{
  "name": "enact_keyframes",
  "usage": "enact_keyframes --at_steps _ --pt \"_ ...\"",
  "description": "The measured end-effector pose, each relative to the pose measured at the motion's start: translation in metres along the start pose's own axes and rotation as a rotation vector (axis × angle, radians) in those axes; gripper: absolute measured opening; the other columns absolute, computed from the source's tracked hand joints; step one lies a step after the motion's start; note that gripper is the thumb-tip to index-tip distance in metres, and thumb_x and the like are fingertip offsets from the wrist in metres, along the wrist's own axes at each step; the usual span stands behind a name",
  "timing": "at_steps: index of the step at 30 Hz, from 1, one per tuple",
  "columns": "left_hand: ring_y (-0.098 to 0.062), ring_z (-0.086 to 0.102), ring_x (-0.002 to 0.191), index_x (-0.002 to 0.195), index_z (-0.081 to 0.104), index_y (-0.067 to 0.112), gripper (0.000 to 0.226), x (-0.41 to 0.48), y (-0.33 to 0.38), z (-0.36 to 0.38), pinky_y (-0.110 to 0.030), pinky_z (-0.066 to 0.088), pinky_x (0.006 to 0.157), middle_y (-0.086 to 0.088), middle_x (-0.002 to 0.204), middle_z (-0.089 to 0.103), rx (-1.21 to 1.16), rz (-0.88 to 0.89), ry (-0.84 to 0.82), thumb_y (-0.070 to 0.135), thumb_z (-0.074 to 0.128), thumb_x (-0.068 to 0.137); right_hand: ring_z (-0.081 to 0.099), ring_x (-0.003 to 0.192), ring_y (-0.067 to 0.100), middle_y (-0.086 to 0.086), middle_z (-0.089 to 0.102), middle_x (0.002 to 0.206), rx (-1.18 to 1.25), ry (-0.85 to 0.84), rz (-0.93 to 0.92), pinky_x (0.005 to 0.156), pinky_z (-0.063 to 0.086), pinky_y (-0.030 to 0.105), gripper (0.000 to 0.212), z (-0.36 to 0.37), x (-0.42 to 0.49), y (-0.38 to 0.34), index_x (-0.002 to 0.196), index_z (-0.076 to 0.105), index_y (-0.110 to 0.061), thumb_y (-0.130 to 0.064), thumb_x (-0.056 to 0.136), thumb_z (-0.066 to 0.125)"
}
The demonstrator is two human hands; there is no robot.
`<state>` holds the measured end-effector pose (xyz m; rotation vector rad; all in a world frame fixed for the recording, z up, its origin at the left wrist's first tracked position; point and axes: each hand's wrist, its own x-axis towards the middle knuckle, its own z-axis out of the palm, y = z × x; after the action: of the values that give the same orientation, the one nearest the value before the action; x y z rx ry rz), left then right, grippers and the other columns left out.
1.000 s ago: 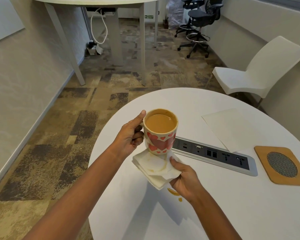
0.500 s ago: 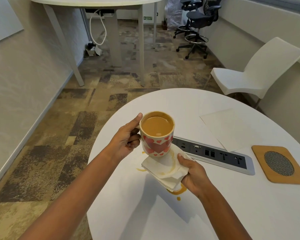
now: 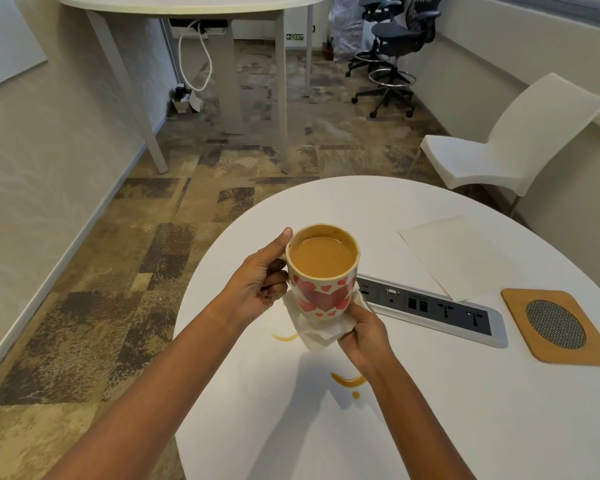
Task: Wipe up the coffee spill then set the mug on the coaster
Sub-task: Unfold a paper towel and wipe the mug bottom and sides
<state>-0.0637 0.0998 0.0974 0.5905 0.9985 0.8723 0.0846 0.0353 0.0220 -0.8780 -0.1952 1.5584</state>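
Left hand (image 3: 257,289) clamped on handle of cream ceramic mug with red hearts (image 3: 321,271), full of milky coffee, held above round white table (image 3: 430,427). Right hand (image 3: 364,336) presses folded white paper napkin (image 3: 317,329) against mug base. Coffee streaks (image 3: 347,380) on table. Square wooden coaster (image 3: 556,327) far right.

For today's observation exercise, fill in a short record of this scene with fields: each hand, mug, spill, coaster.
left hand: holds the mug by its handle, above the table
right hand: presses a napkin under the mug
mug: heart pattern, nearly full of coffee
spill: two streaks on the table, not wiped
coaster: empty, at the right
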Motion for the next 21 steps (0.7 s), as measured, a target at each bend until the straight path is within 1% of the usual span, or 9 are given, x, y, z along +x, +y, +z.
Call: enact_keyframes --at_steps 2,4,5,9,12,14,17,19,21 --pt "-0.007 0.022 0.026 0.038 0.061 0.018 0.03 -0.001 0.0 0.001 -0.014 0.021 0.025 0.008 0.033 0.035 -0.001 -0.003 -0.003 0.037 0.072 0.058 0.066 0.087 0.021 0.008 0.071 0.091 -0.012 0.005 -0.007 0.066 0.06 0.028 0.023 0.006 0.002 0.002 0.102 0.061 -0.015 -0.015 0.098 0.038" --pt "-0.007 0.022 0.027 0.039 0.06 0.019 0.029 -0.001 -0.001 0.003 -0.013 0.02 0.026 0.009 0.034 0.034 -0.006 -0.004 -0.008 0.037 0.072 0.058 0.062 0.091 0.023 0.01 0.067 0.097 0.021 0.016 0.014 0.064 0.06 0.027 0.024 0.011 0.004 0.004 0.101 0.061 -0.015 -0.021 0.098 0.038" --pt "-0.007 0.021 0.028 0.04 0.06 0.019 0.028 -0.002 -0.001 0.003 -0.013 0.02 0.027 0.009 0.034 0.034 -0.003 -0.003 -0.009 0.037 0.072 0.057 0.061 0.09 0.022 0.009 0.068 0.094 0.039 0.012 0.019 0.063 0.059 0.026 0.024 0.014 0.005 0.005 0.099 0.061 -0.015 -0.022 0.098 0.038" --pt "-0.006 0.021 0.029 0.041 0.06 0.019 0.027 -0.003 -0.001 0.004 -0.013 0.019 0.028 0.009 0.035 0.035 0.02 0.012 -0.02 0.038 0.072 0.058 0.063 0.082 0.02 0.001 0.075 0.073 0.074 -0.034 -0.009 0.06 0.059 0.025 0.029 0.019 0.009 0.01 0.093 0.063 -0.016 -0.017 0.099 0.034" --pt "-0.006 0.021 0.027 0.04 0.057 0.02 0.029 -0.002 -0.001 0.003 -0.013 0.02 0.026 0.008 0.034 0.033 -0.006 0.013 -0.004 0.037 0.072 0.058 0.07 0.07 0.018 0.005 0.075 0.072 0.134 -0.037 0.041 0.058 0.06 0.025 0.034 0.02 0.01 0.014 0.084 0.07 -0.014 -0.015 0.096 0.039" --pt "-0.006 0.02 0.026 0.042 0.055 0.021 0.029 -0.002 -0.002 0.003 -0.013 0.02 0.025 0.008 0.033 0.033 -0.029 0.012 0.012 0.035 0.072 0.061 0.072 0.065 0.018 0.008 0.076 0.073 0.175 -0.021 0.086 0.056 0.061 0.027 0.028 0.02 0.01 0.019 0.087 0.068 -0.011 -0.014 0.096 0.042" --pt "-0.005 0.021 0.026 0.047 0.056 0.02 0.033 -0.001 -0.002 0.002 -0.011 0.019 0.026 0.009 0.033 0.035 -0.049 0.013 0.037 0.033 0.069 0.075 0.073 0.061 0.019 0.009 0.075 0.07 0.174 -0.004 0.135 0.052 0.06 0.028 0.021 0.02 0.011 0.028 0.09 0.064 -0.01 -0.012 0.096 0.044" --pt "-0.006 0.02 0.025 0.045 0.057 0.021 0.036 -0.001 -0.001 0.002 -0.012 0.019 0.026 0.01 0.033 0.034 -0.059 0.014 0.039 0.032 0.067 0.078 0.072 0.059 0.018 0.008 0.075 0.067 0.138 -0.012 0.157 0.051 0.059 0.027 0.02 0.019 0.01 0.033 0.09 0.062 -0.009 -0.007 0.095 0.043" --pt "-0.006 0.02 0.025 0.044 0.056 0.022 0.037 -0.001 0.0 0.002 -0.013 0.018 0.026 0.01 0.032 0.033 -0.059 0.028 0.039 0.032 0.066 0.079 0.072 0.06 0.015 0.004 0.076 0.068 0.035 -0.035 0.164 0.055 0.06 0.026 0.022 0.018 0.006 0.039 0.092 0.061 -0.008 0.001 0.094 0.041"
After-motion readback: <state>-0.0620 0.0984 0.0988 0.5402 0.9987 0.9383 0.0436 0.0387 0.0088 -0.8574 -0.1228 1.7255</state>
